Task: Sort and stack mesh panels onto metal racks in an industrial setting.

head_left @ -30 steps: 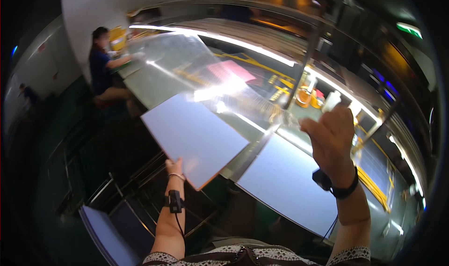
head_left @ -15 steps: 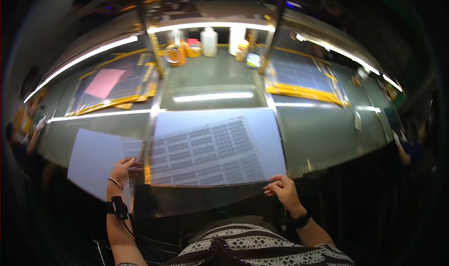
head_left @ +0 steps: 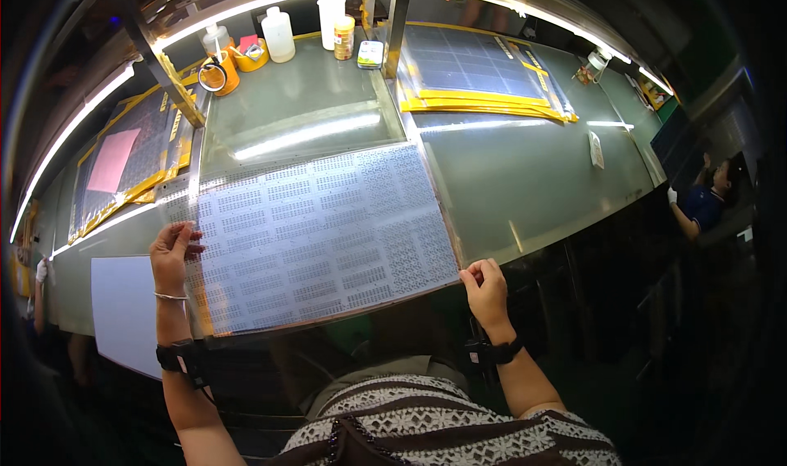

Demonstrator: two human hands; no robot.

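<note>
A clear film sheet point(head_left: 328, 236) with rows of fine dark printed patterns lies over a lit white panel at the table's near edge. My left hand point(head_left: 174, 253) pinches the film's left edge, thumb and fingers pressed together. At its near right corner my right hand point(head_left: 487, 290) has its fingertips closed on the same film. The film extends past the panel on the left, where the table shows through. Beside my left wrist is a plain white board point(head_left: 123, 310), partly hidden by the arm.
Yellow-edged dark panels point(head_left: 475, 64) are stacked at the back right; another stack at the left carries a pink sheet point(head_left: 115, 161). White bottles point(head_left: 278, 36), orange tape rolls point(head_left: 217, 75) and a small case point(head_left: 370, 54) stand behind. A co-worker point(head_left: 705, 204) is at far right.
The film has gone from slanted across the white panel to nearly in line with it, covering most of it. Both hands still hold its edges. The view has turned and tilted.
</note>
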